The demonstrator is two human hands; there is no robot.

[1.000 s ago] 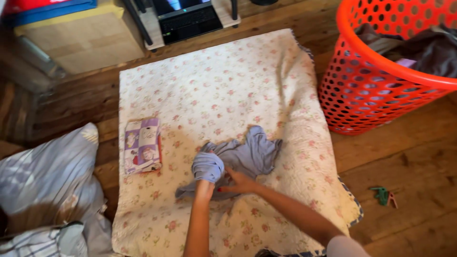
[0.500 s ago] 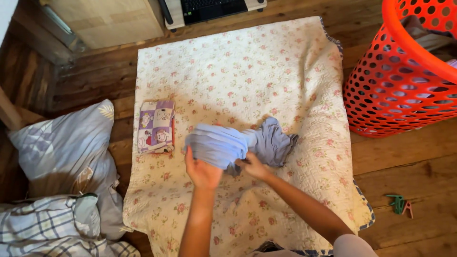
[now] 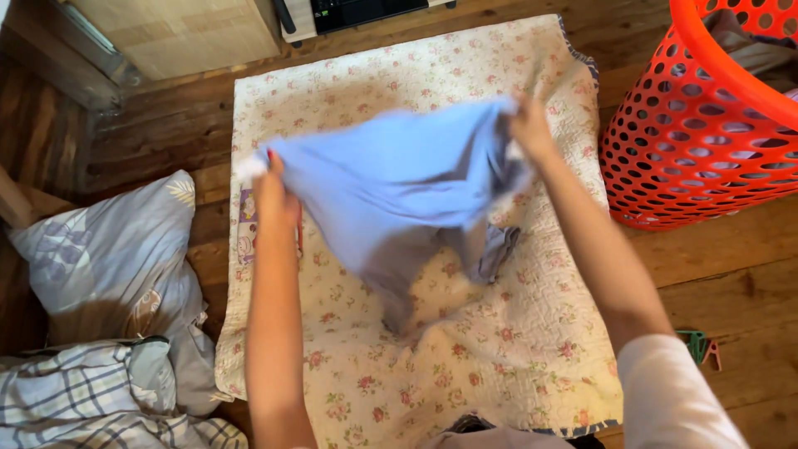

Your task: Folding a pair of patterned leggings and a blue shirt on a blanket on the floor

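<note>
Wooden floorboards (image 3: pixel 715 274) run under a floral quilted mat (image 3: pixel 432 366) spread flat across the middle of the scene, where a person works over it with both arms stretched out. Raised above the mat, a light blue garment (image 3: pixel 391 183) hangs spread between the two hands, blurred by motion, its lower part drooping toward the mat's centre; whether the hem touches the mat cannot be told. At the left, the left hand (image 3: pixel 273 189) is clenched on one upper corner of the cloth, while farther off and to the right the right hand (image 3: pixel 529 126) grips the opposite upper edge. Just behind the left forearm, a small folded patterned cloth (image 3: pixel 244 233) in purple and white lies on the left side of the mat, mostly hidden by the arm. An orange perforated laundry basket (image 3: pixel 698 158) stands on the floor at the far right, just beside the mat's edge, with dark clothes (image 3: pixel 756 50) inside it. Near left, a pale blue-grey pillow (image 3: pixel 100 258) and a plaid bedding bundle (image 3: pixel 75 399) rest on the boards. Clothes pegs (image 3: pixel 700 346) lie on the floor at near right, partly behind the right sleeve. At the far edge sit a laptop (image 3: pixel 357 10) and a light wooden box (image 3: pixel 183 33).
</note>
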